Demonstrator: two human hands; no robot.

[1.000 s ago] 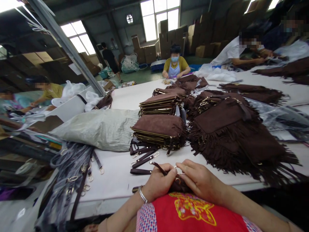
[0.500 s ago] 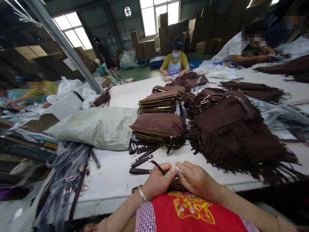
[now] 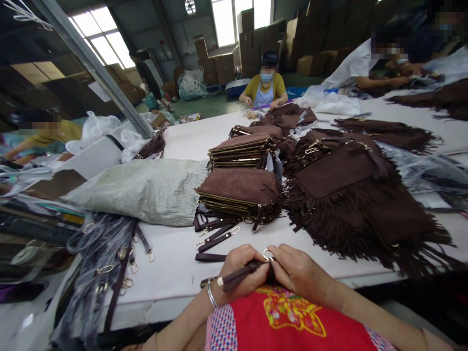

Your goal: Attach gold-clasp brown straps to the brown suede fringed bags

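Near the table's front edge, my left hand is closed on a dark brown strap, whose end sticks out over the wrist side. Touching it on the right, my right hand pinches a gold metal clasp at the strap's end. Dark material shows between and below the fingers, partly hidden. Several brown straps with gold clasps lie just beyond my left hand. Behind them stands a stack of brown zipped pouches. Fringed brown bags are heaped to the right.
A grey-green plastic sack lies on the white table at left. Plastic-wrapped straps hang over the left front edge. A person sits across the table; others work at far left and upper right. A metal post rises at left.
The strap's free end has swung down and left over my left hand. The clasp shows more openly between my fingers. The view has shifted slightly.
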